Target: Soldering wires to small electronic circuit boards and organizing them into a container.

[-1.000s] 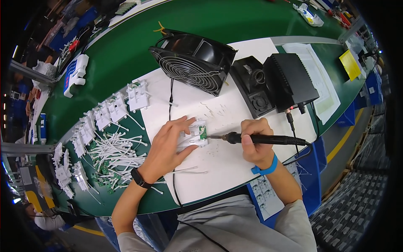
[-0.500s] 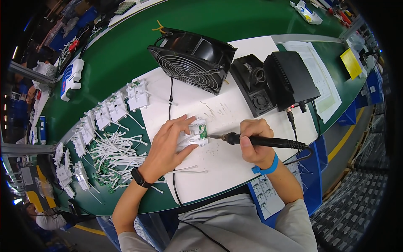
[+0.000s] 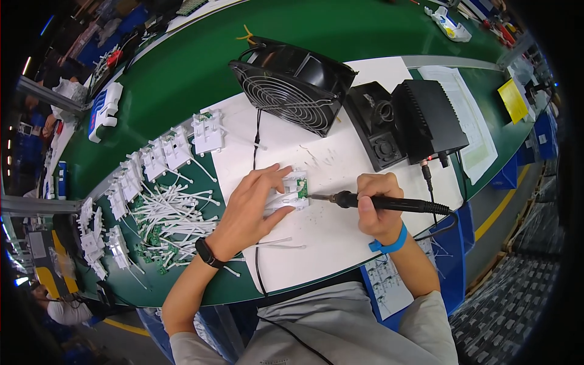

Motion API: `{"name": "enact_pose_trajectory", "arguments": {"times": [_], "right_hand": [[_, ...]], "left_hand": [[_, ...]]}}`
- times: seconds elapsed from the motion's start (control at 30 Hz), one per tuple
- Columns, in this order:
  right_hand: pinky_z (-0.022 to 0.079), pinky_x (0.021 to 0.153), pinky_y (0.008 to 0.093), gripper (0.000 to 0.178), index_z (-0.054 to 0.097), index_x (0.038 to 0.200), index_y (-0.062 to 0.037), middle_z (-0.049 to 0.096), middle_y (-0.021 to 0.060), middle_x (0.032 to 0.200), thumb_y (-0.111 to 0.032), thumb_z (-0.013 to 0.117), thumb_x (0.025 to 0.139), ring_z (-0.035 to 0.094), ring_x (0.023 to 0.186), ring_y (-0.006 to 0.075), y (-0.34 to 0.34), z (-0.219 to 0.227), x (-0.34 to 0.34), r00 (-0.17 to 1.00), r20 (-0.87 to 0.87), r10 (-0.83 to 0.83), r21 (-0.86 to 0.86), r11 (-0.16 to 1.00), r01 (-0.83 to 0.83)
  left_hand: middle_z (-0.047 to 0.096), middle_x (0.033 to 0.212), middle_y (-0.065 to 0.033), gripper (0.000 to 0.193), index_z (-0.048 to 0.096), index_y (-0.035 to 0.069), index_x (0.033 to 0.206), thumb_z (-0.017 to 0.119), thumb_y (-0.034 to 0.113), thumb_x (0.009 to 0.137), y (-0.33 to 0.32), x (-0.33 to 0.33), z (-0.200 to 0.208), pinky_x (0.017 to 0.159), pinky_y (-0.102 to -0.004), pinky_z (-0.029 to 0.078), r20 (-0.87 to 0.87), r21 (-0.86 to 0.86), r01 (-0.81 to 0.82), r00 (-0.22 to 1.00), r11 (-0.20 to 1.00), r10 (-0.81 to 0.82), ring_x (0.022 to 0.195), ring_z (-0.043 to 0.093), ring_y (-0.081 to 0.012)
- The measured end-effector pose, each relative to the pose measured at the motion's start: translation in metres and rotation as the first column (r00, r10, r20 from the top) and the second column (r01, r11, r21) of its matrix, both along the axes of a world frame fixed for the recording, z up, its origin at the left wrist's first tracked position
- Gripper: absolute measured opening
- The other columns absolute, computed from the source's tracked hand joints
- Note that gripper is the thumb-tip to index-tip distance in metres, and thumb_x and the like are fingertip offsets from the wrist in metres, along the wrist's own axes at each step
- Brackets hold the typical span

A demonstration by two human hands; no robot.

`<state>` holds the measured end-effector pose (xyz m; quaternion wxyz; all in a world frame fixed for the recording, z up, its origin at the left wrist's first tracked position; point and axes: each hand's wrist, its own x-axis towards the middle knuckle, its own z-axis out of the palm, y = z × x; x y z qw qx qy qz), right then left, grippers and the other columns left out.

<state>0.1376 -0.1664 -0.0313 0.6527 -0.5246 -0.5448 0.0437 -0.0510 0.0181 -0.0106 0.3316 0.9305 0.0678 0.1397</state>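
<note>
The left hand (image 3: 250,204) lies flat, fingers spread, pressing a small white plastic part (image 3: 286,198) onto a white paper sheet (image 3: 340,237) that covers the near part of the green desk (image 3: 182,79). A small green circuit board (image 3: 302,188) sits at the right end of this part, just right of the fingertips. The right hand (image 3: 377,204) is clenched round the black, rod-shaped handle of a soldering iron (image 3: 389,203); its thin metal tip points left and meets, or nearly meets, the green board, though contact is too fine to confirm. A black wristband (image 3: 208,253) rings the left wrist, a blue band (image 3: 389,243) the right.

Far of the hands stands a square black fan (image 3: 291,85) with a round wire grille, tilted toward the person. To its right sit a black iron stand (image 3: 380,131) and a boxy black soldering station (image 3: 429,118). On the left, a loose heap of thin white wires (image 3: 173,213) lies on the desk, edged by rows of matching white plastic parts (image 3: 164,155).
</note>
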Motion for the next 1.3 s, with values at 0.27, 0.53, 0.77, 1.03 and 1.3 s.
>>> {"name": "enact_pose_trajectory", "arguments": {"times": [0.27, 0.53, 0.77, 1.03, 1.3], "right_hand": [[0.033, 0.049, 0.0255, 0.014, 0.047, 0.091, -0.0022, 0.051, 0.0055, 0.063, -0.006, 0.060, 0.092, 0.041, 0.050, 0.0106, -0.002, -0.006, -0.002, 0.993, -0.061, -0.099, 0.001, 0.995, 0.100], [0.033, 0.050, 0.0242, 0.017, 0.047, 0.092, -0.0011, 0.053, 0.0066, 0.068, -0.007, 0.062, 0.095, 0.043, 0.055, 0.0086, 0.002, -0.009, -0.001, 0.966, -0.052, -0.251, 0.094, 0.962, 0.255], [0.032, 0.050, 0.0210, 0.018, 0.052, 0.089, -0.0017, 0.055, 0.0029, 0.067, -0.002, 0.069, 0.090, 0.044, 0.055, 0.0063, 0.004, 0.001, -0.006, 0.922, -0.058, -0.383, 0.012, 0.923, 0.384], [0.033, 0.053, 0.0219, 0.018, 0.051, 0.089, -0.0024, 0.055, 0.0033, 0.068, 0.002, 0.069, 0.089, 0.043, 0.058, 0.0055, 0.005, 0.000, -0.007, 0.910, -0.174, -0.377, 0.028, 0.922, 0.387], [0.035, 0.049, 0.0247, 0.020, 0.050, 0.087, -0.0021, 0.054, 0.0071, 0.063, -0.002, 0.070, 0.089, 0.045, 0.051, 0.0111, 0.005, -0.008, -0.003, 0.952, 0.064, -0.300, 0.043, 0.954, 0.298]], "left_hand": [[0.060, 0.139, -0.0116, 0.040, 0.054, 0.005, 0.111, 0.080, 0.010, 0.081, 0.001, -0.002, -0.001, 0.104, -0.0438, 0.045, -0.011, -0.021, 0.004, 1.000, 1.000, -0.004, 0.133, 0.051, -0.0358], [0.060, 0.139, -0.0080, 0.034, 0.070, 0.012, 0.114, 0.079, 0.015, 0.082, -0.008, -0.002, -0.015, 0.102, -0.0414, 0.046, 0.090, 0.117, -0.071, 0.994, 0.991, 0.061, 0.131, 0.053, -0.0315], [0.055, 0.142, -0.0163, 0.043, 0.068, 0.008, 0.123, 0.078, 0.012, 0.081, -0.028, 0.001, -0.008, 0.104, -0.0421, 0.047, 0.045, 0.234, -0.160, 0.987, 0.959, 0.153, 0.126, 0.053, -0.0366], [0.045, 0.146, -0.0282, 0.051, 0.062, -0.003, 0.128, 0.076, 0.018, 0.084, -0.047, -0.007, 0.004, 0.102, -0.0400, 0.050, -0.040, 0.221, -0.060, 0.997, 0.973, 0.071, 0.129, 0.049, -0.0392], [0.057, 0.136, -0.0216, 0.043, 0.072, 0.001, 0.110, 0.084, 0.024, 0.077, -0.058, 0.004, -0.023, 0.075, -0.0359, 0.057, 0.183, 0.231, -0.260, 0.958, 0.938, 0.220, 0.101, 0.061, -0.0303]]}}
